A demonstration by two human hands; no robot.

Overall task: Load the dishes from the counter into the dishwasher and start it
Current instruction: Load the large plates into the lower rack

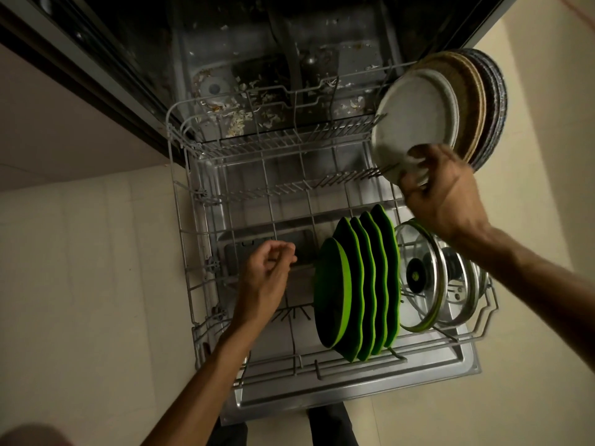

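Note:
The dishwasher's lower rack (pixel 180 201) is pulled out over the open door (pixel 354 391). My right hand (pixel 441 191) grips the lower edge of a white plate (pixel 415 123), tilted at the rack's far right corner against several upright brown and dark plates (pixel 479 107). Several green plates (pixel 360 284) stand on edge in the near right of the rack. Beside them lean glass lids with metal rims (pixel 425 278). My left hand (pixel 267 275) hovers over the rack's middle with loosely curled fingers, holding nothing.
The dishwasher tub (pixel 257 75) behind the rack is dark, with food scraps on its floor. Beige floor tiles (pixel 96 284) lie to the left and right. The rack's left half shows only bare wire tines (pixel 289 188). My legs (pixel 331 426) stand at the door's front edge.

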